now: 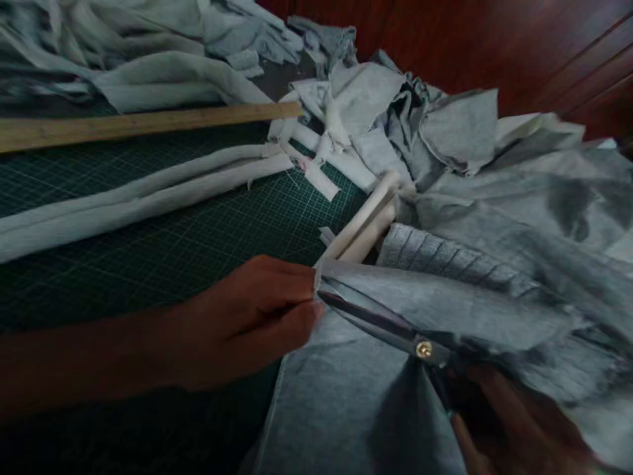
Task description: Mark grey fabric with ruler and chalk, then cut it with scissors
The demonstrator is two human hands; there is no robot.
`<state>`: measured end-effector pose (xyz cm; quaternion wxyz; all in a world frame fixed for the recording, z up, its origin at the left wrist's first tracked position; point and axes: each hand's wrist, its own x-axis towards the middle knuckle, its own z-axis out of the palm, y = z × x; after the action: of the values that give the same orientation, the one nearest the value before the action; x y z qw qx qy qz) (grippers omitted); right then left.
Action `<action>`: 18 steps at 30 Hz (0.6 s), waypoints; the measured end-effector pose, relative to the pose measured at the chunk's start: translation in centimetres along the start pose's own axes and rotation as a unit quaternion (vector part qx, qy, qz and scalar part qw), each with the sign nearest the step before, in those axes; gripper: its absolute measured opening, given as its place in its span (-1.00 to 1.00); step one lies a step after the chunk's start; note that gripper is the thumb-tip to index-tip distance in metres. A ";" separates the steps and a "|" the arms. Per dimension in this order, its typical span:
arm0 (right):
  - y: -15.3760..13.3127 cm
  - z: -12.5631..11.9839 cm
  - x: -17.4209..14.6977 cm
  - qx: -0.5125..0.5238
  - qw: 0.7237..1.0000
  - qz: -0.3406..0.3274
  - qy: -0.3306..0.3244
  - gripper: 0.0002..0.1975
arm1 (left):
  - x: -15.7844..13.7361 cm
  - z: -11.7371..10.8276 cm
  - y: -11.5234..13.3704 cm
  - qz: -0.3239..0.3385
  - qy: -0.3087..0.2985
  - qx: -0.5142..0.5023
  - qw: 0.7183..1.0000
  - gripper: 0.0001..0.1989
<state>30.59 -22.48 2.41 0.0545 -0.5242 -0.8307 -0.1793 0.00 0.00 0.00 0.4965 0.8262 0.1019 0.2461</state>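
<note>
Green gridded mat (198, 244); grey cloth (341, 389) looks creased.

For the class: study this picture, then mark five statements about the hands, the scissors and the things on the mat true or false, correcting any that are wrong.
1. The right hand holds the scissors. True.
2. The left hand holds the scissors by their handles. False: it grips the edge of the grey cloth near the blade tips.
3. The green mat is marked with a pale grid. True.
4. The blade tips point away from the left hand. False: they point toward it.
5. The wooden stick lies between the left hand and the long pale fabric strips. False: it lies on the far side of the strips.
</note>
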 end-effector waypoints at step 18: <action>-0.4 0.1 0.7 0.024 0.997 0.066 -0.009 -0.89 | -0.1 0.0 0.2 -0.013 0.001 -0.018 1.000 -0.60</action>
<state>29.97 -22.01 2.46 0.0709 -0.5784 -0.7986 -0.1506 -0.06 -0.10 0.11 0.5143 0.8154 0.1087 0.2424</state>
